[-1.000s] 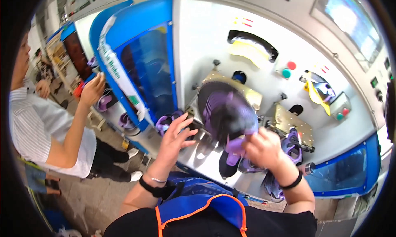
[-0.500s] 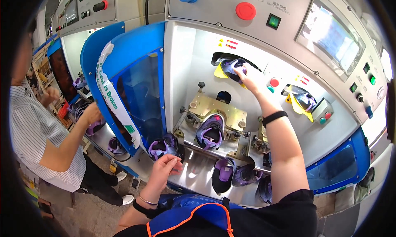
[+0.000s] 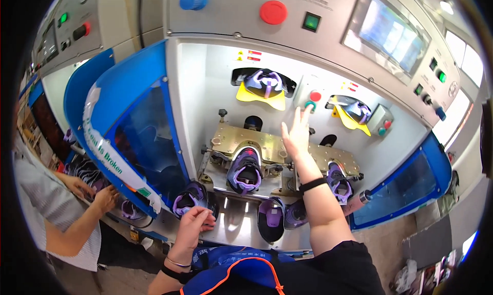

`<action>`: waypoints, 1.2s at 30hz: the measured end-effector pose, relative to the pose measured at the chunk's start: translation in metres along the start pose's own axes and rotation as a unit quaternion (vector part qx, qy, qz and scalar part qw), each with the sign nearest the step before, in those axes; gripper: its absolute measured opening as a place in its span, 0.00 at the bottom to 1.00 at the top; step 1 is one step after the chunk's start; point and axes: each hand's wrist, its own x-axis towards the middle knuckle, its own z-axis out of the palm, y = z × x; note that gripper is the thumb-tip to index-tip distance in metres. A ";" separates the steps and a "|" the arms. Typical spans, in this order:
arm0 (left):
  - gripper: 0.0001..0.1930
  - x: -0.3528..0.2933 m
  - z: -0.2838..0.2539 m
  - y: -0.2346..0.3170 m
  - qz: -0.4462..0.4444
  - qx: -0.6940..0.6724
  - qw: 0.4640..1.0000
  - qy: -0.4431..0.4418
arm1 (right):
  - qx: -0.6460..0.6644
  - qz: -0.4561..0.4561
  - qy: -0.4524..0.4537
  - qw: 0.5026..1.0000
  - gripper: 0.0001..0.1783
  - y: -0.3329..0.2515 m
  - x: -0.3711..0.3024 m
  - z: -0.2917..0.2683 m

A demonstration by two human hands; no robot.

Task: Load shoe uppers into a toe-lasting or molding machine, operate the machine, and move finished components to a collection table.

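My right hand (image 3: 297, 135) reaches into the lit machine bay with fingers stretched out, holding nothing. One fingertip is at the green button (image 3: 310, 106), below a red button (image 3: 315, 96). My left hand (image 3: 193, 228) hovers at the bay's front edge, fingers curled against the thumb, with nothing visible in them. Beside it lies a purple-and-black shoe (image 3: 189, 198). Another shoe (image 3: 245, 171) sits on the brass-coloured clamp plate (image 3: 231, 139). A shoe upper (image 3: 264, 83) is in the left wall opening above a yellow flap (image 3: 257, 97); a similar upper (image 3: 357, 110) is in the right one.
More shoes, including a dark upper (image 3: 271, 220), stand on the metal ledge (image 3: 233, 225). Another shoe (image 3: 339, 183) sits at the right station. Blue doors (image 3: 138, 125) flank the bay. A co-worker in a striped shirt (image 3: 56, 202) handles shoes at the left.
My right hand has left the shoe upper in the left opening and moved to the green button. The view has shifted right. The left hand keeps its curled shape.
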 end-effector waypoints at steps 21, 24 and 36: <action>0.09 0.065 0.114 -0.053 -0.161 0.088 0.952 -0.246 | 0.188 0.600 0.051 0.776 0.15 0.163 -0.352 -0.240; 0.09 0.064 0.140 -0.061 -0.170 0.112 0.941 -0.270 | 0.089 0.552 -0.014 0.829 0.10 0.174 -0.392 -0.239; 0.12 0.062 0.220 -0.084 -0.171 0.228 0.921 -0.266 | -0.099 0.276 -0.154 0.944 0.13 0.183 -0.348 -0.247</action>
